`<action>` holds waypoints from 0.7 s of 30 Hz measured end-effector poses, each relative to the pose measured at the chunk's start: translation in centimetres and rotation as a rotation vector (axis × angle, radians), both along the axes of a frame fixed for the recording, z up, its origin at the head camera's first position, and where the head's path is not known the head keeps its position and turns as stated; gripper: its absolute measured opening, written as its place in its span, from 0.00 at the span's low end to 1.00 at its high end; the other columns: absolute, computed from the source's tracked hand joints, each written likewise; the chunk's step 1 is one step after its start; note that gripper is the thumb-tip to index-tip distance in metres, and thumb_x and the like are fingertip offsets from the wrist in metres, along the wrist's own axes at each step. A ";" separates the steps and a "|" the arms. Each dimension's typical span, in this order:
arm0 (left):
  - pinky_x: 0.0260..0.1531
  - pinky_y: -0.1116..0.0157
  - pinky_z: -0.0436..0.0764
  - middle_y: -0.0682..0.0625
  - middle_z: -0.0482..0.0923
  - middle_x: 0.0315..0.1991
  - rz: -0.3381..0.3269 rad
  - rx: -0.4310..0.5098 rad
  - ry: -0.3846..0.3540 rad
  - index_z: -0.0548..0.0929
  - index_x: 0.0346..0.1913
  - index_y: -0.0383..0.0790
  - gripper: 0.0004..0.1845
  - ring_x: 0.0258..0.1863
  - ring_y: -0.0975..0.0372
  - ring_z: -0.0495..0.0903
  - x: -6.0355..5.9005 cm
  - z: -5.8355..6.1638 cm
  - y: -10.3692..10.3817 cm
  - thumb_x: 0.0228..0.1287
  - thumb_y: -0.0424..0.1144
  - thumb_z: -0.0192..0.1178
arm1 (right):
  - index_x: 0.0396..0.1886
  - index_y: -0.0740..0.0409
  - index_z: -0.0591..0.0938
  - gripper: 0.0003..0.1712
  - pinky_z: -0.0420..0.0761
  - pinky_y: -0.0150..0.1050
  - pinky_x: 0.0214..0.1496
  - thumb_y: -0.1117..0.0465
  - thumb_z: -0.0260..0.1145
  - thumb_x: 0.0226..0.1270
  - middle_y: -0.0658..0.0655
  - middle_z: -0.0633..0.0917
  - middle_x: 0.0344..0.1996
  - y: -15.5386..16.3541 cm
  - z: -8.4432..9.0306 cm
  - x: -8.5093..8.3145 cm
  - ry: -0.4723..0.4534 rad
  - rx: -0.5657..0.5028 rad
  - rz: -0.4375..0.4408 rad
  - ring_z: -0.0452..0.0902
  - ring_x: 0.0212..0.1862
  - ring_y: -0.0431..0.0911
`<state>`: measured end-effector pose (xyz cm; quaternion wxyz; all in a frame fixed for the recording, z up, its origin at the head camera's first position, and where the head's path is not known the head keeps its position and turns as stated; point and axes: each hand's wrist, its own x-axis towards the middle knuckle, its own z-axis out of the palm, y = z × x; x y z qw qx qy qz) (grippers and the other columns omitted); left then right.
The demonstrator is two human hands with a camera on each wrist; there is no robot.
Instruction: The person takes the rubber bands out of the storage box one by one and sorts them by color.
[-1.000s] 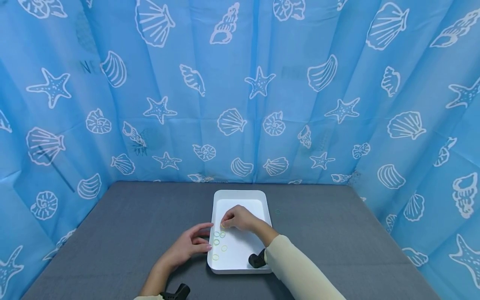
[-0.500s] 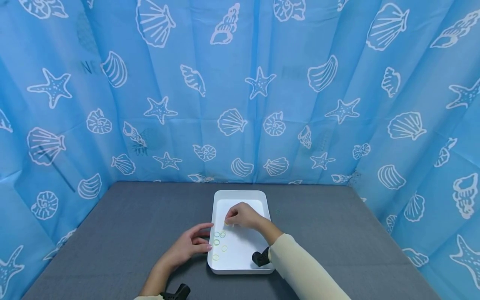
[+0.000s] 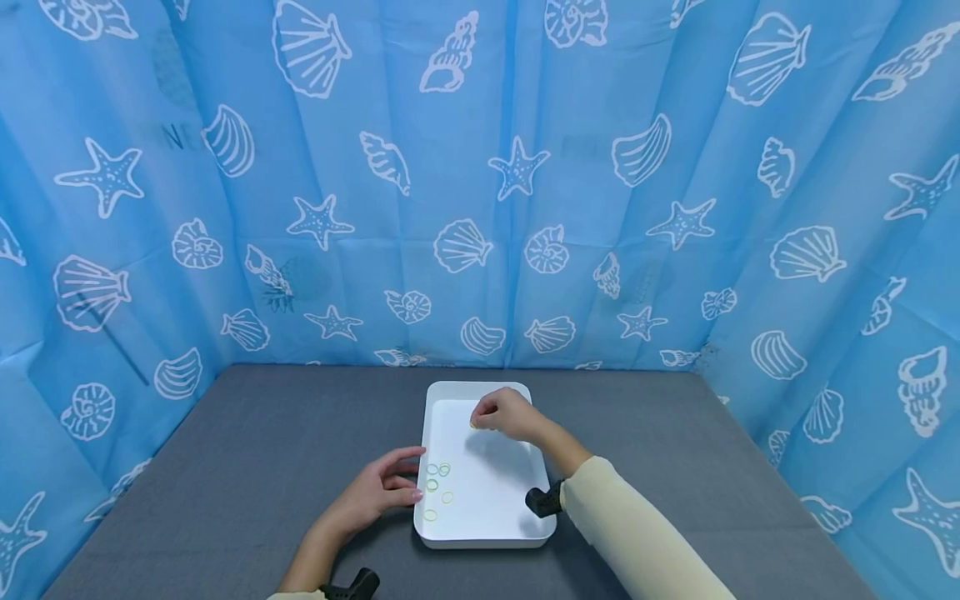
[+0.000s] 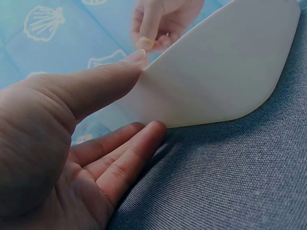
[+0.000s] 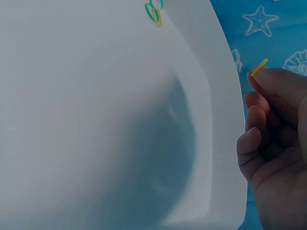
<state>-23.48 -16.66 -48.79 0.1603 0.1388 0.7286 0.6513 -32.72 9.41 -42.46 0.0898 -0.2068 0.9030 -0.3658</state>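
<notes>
1. While it sits on the grey table (image 3: pixel 247 450), the white tray (image 3: pixel 480 390) holds a few small rubber bands (image 3: pixel 437 482) near its left edge.
2. Left hand (image 3: pixel 375 492) lies relaxed, fingers straight, thumb and fingertips against the tray's left wall.
3. Right hand (image 3: pixel 508 414) hovers above the tray's far end, fingers curled.
4. Pinched at its fingertips: one yellow rubber band (image 5: pixel 259 67), thin and tiny.

One white tray (image 3: pixel 525 392) is counted on the table (image 3: pixel 240 450). Five small rubber bands (image 3: pixel 435 481) are seen: four lying, one (image 3: pixel 473 423) pinched.
</notes>
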 end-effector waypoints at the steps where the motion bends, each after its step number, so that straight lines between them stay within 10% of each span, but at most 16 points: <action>1: 0.44 0.58 0.81 0.34 0.70 0.60 0.000 -0.001 0.001 0.64 0.71 0.34 0.36 0.47 0.52 0.80 0.0 0.0 0.0 0.62 0.36 0.67 | 0.29 0.55 0.86 0.04 0.75 0.38 0.35 0.62 0.68 0.65 0.48 0.82 0.26 0.3 0.2 0.0 0.013 -0.005 0.003 0.73 0.31 0.43; 21: 0.44 0.58 0.81 0.33 0.69 0.62 -0.007 0.001 0.007 0.64 0.71 0.35 0.37 0.48 0.51 0.80 0.1 0.0 -0.1 0.62 0.36 0.67 | 0.27 0.57 0.85 0.05 0.73 0.37 0.31 0.65 0.70 0.62 0.49 0.81 0.24 6.0 0.1 -0.3 0.120 -0.051 -0.157 0.72 0.28 0.44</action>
